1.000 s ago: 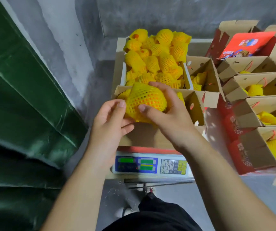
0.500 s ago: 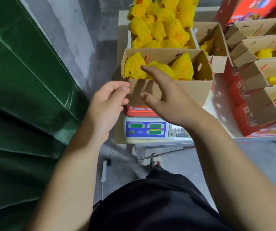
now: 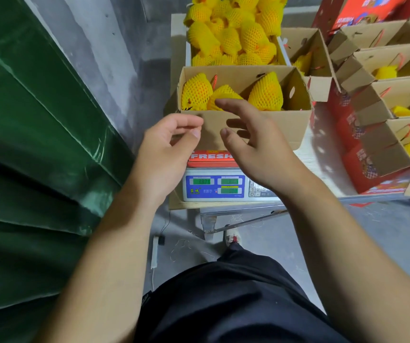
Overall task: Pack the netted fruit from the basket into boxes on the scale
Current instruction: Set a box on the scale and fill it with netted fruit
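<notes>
the open brown cardboard box (image 3: 243,125) sits on the white digital scale (image 3: 223,185) at frame centre so its load gets weighed; three yellow foam-netted fruits (image 3: 266,92) lie inside. above it, the heaped basket (image 3: 282,49) stays within reach. left hand (image 3: 166,147) loosely curled, right hand (image 3: 256,142) spread, both empty.

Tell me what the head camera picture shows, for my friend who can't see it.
Two empty hands, left hand and right hand, hover in front of an open cardboard box on a scale. The box holds three yellow netted fruit. Behind it a basket is piled with more.
</notes>
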Motion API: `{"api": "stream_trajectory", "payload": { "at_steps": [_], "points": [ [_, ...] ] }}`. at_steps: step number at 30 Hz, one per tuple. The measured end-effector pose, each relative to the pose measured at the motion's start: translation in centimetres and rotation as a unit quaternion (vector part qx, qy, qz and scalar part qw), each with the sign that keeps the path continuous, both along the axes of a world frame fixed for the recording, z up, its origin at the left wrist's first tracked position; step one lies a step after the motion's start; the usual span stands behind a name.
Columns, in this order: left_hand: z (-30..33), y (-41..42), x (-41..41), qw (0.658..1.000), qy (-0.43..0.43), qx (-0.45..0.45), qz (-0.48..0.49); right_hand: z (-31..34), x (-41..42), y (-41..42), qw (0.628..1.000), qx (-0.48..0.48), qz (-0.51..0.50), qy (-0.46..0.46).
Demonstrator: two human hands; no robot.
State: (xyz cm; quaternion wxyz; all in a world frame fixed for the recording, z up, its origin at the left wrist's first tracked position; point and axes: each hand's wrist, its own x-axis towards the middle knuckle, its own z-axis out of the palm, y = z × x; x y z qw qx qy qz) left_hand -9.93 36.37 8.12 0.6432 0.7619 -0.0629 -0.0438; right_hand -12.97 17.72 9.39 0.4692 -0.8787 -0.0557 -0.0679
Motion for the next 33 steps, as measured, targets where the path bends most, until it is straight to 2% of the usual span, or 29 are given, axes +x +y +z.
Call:
{"api": "stream_trajectory", "payload": {
  "at_steps": [8,21,26,31,33],
  "points": [
    [-0.6,0.6,0.7,0.999,-0.041,0.021,0.022,-0.5,0.9,-0.2,1.0,0.008,-0.012,0.009],
    [-1.2,-0.3,3.9,0.998,-0.028,0.025,0.049,-1.4,5.3,-1.7,1.0,0.015,-0.015,-0.002],
    [-0.1,-2.4,6.7,0.998,0.007,-0.025,0.055,-1.4,9.0,-3.5,0.999,0.02,-0.041,-0.018],
    [0.4,-5.1,11.0,0.999,0.009,-0.023,0.042,-0.2,15.2,-7.5,0.997,-0.002,-0.069,-0.023],
    [0.3,-6.1,12.9,0.999,0.016,-0.015,0.031,0.3,18.8,-10.0,0.996,-0.042,-0.082,-0.005]
  ]
}}
